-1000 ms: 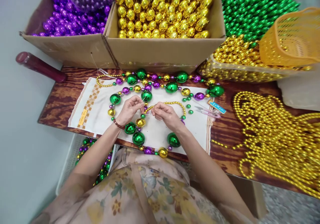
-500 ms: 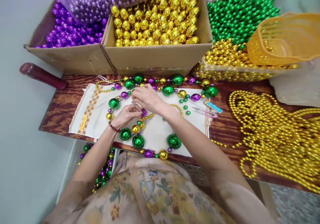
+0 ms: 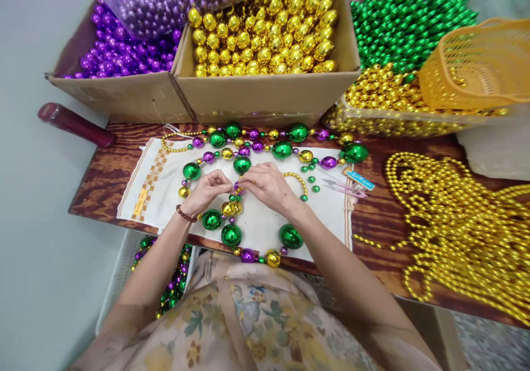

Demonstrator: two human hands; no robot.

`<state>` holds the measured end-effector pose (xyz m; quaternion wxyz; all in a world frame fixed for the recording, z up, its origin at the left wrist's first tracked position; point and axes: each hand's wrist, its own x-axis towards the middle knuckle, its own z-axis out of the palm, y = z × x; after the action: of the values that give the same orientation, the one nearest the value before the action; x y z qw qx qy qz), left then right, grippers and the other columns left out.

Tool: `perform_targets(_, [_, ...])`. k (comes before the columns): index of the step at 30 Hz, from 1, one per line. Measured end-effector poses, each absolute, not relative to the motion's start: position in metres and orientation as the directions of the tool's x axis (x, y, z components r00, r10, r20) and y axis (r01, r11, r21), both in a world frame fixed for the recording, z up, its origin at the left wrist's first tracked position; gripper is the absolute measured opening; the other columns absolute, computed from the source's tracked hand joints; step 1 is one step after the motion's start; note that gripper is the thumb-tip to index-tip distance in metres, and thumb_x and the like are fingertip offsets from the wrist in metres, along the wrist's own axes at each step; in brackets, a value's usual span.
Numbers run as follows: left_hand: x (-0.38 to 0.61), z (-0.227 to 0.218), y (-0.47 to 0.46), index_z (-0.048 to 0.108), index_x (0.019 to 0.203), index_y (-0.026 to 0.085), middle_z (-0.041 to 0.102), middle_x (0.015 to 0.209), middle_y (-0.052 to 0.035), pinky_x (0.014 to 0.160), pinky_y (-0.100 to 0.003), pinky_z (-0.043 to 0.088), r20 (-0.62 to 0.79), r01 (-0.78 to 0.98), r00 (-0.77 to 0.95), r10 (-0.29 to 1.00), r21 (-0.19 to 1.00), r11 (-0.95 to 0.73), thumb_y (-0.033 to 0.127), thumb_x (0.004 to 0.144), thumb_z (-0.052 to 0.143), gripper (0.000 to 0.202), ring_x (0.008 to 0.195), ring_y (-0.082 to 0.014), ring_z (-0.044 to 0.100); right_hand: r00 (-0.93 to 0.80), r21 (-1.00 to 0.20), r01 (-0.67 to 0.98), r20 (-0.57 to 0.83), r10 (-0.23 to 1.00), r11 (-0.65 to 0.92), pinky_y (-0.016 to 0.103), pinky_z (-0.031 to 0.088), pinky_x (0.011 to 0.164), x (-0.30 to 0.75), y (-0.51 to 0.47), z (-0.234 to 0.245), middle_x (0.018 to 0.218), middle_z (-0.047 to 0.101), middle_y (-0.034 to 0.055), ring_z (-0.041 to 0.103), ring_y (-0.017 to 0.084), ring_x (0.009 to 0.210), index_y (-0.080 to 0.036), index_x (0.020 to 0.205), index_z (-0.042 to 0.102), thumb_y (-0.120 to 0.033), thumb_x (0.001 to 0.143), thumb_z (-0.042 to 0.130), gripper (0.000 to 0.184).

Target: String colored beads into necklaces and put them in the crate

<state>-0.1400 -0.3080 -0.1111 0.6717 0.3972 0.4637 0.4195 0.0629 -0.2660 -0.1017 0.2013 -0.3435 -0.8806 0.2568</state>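
Note:
A bead necklace [image 3: 231, 235] of large green, gold and purple beads lies looped on the white cloth [image 3: 265, 227]. My left hand [image 3: 209, 190], with a brown bead bracelet [image 3: 185, 215] on its wrist, pinches one part of the necklace at the middle. Opposite it, my right hand [image 3: 269, 186] is closed in a pinch on the necklace. A small purple bead [image 3: 237, 187] shows between the fingertips; any thread there is too fine to see. Just beyond the fingers rests a large green bead [image 3: 242, 165].
Cardboard boxes of purple beads [image 3: 128, 51] and gold beads [image 3: 256, 40] line the back. Pink scissors [image 3: 345, 187], a blue label [image 3: 359, 179] and loose green beads [image 3: 311, 179] lie right. Gold bead strands [image 3: 464, 238] pile beyond. An orange basket [image 3: 476, 67] stands over gold beads.
My right hand has come down and toward me, from above the left hand to level beside it. The large green bead behind it is now uncovered. My left hand stays nearly in place.

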Motion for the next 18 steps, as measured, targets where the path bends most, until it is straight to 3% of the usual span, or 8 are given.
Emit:
perform_targets(3, [-0.144,-0.11,-0.308,0.058,0.071,0.014,0.069,0.077,-0.0018,0.074,-0.026,0.05,-0.283,-0.147,0.218,0.934,0.937,0.318,0.026,0.07,0.084,0.029,0.073,-0.0121,0.064,-0.75,-0.597,0.45,0.149,0.644,0.663,0.031,0.034,0.072,0.068,-0.274,-0.095,0.087,0.073,0.0043,0.06,0.018,0.08,-0.021,0.09,0.075,-0.024,0.096,0.059,0.018])
perform_targets(5, [-0.146,-0.109,-0.308,0.058,0.069,0.014,0.068,0.078,-0.0017,0.073,-0.025,0.049,-0.28,-0.115,0.215,0.936,0.944,0.309,0.024,0.068,0.085,0.029,0.072,-0.0107,0.062,-0.772,-0.666,0.413,0.106,0.627,0.621,0.028,0.035,0.068,0.07,-0.277,-0.093,0.087,0.072,0.0036,0.061,0.017,0.077,-0.021,0.09,0.076,-0.022,0.094,0.06,0.017])
perform_targets(9, [-0.146,-0.106,-0.309,0.059,0.07,0.014,0.067,0.079,-0.0016,0.072,-0.026,0.052,-0.222,-0.055,0.199,0.954,0.97,0.237,0.025,0.069,0.084,0.027,0.072,-0.011,0.062,-0.674,-0.893,0.342,-0.016,0.738,0.293,0.024,0.038,0.061,0.062,-0.271,-0.094,0.082,0.069,0.0013,0.059,0.011,0.064,-0.019,0.094,0.074,-0.027,0.095,0.056,0.019])
perform_targets(12, [-0.143,-0.108,-0.314,0.058,0.074,0.015,0.066,0.082,-0.0021,0.07,-0.026,0.054,-0.106,0.024,0.149,0.983,0.994,0.103,0.028,0.075,0.079,0.024,0.076,-0.0126,0.064,-0.627,-0.928,0.363,-0.18,0.758,0.08,0.023,0.036,0.055,0.05,-0.264,-0.098,0.067,0.065,-0.0022,0.051,0.007,0.048,-0.018,0.098,0.074,-0.022,0.092,0.053,0.022])
perform_targets(18, [-0.135,-0.124,-0.322,0.057,0.078,0.018,0.063,0.085,-0.0031,0.06,-0.024,0.05,0.243,0.324,0.039,0.969,0.914,-0.243,0.023,0.088,0.065,0.014,0.075,-0.0126,0.062,-0.609,-0.932,0.358,-0.283,0.741,-0.062,0.023,0.034,0.049,0.04,-0.258,-0.103,0.059,0.059,-0.0034,0.045,0.007,0.042,-0.016,0.086,0.075,-0.022,0.084,0.059,0.017])
